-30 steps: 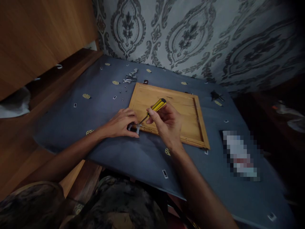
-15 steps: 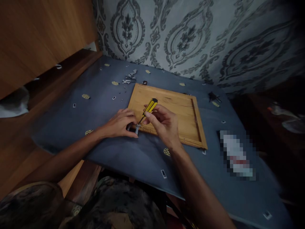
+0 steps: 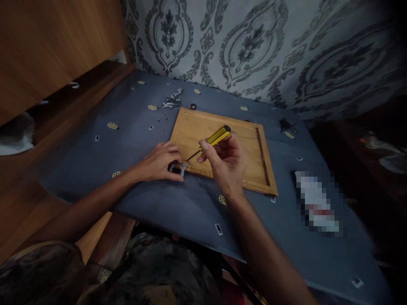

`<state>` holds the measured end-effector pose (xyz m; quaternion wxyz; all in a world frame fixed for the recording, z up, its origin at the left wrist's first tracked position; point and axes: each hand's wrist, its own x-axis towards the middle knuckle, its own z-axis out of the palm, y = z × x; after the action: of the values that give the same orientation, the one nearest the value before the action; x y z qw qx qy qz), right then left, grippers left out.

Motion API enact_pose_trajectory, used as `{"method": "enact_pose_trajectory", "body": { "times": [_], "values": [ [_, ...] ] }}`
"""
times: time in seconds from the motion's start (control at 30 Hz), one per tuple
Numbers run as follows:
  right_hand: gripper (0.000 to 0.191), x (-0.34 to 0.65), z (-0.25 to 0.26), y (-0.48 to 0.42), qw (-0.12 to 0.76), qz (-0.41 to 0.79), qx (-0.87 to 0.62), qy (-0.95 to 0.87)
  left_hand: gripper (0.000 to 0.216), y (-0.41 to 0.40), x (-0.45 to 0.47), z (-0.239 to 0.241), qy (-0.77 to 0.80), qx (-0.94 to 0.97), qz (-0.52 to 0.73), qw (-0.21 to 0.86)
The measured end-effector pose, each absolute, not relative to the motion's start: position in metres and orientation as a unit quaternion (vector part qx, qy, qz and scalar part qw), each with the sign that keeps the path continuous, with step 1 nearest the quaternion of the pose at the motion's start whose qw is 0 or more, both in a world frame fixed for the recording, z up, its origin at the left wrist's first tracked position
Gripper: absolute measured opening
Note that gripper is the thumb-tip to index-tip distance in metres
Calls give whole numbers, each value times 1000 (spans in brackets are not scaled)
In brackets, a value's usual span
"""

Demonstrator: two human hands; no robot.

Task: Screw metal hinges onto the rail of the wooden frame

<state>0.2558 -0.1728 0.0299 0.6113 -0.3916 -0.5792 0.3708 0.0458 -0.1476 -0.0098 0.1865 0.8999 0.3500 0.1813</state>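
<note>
A wooden cabinet door (image 3: 219,123) lies flat with its recessed panel facing up. At its near left corner sits a metal hinge (image 3: 182,168). My left hand (image 3: 162,163) is closed around the hinge, thumb in front and fingers over the door's edge. In my right hand (image 3: 227,163) is a yellow and black screwdriver (image 3: 218,136), gripped between thumb and fingers and tilted with its handle up to the right. The thin shaft points down-left, and its tip is close to the hinge; whether it touches a screw I cannot tell.
Several metal hinges (image 3: 172,99) lie in a pile behind the door, with small screws (image 3: 162,130) nearby. A small black object (image 3: 193,106) rests at the door's far edge. Dark clips (image 3: 288,125) and a blurred-out packet (image 3: 316,201) lie on the right of the patterned tablecloth (image 3: 133,148).
The screwdriver has tipped over to the right, its handle now lower and farther from the hinge. My right hand has shifted slightly right, while my left hand stays at the hinge.
</note>
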Motion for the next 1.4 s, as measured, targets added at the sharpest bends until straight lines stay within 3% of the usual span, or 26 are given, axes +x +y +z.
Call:
{"method": "enact_pose_trajectory", "body": {
  "times": [0.87,1.13,1.4],
  "values": [
    [36,258,29,-171,526,438,-367,-629,45,-147,45,-10,344,899,185,199],
    [53,253,25,-172,540,458,-383,-594,47,-147,45,-13,347,900,184,186],
    [44,253,29,-174,556,429,-378,-603,45,-147,46,-11,345,902,181,186]
  ]
}}
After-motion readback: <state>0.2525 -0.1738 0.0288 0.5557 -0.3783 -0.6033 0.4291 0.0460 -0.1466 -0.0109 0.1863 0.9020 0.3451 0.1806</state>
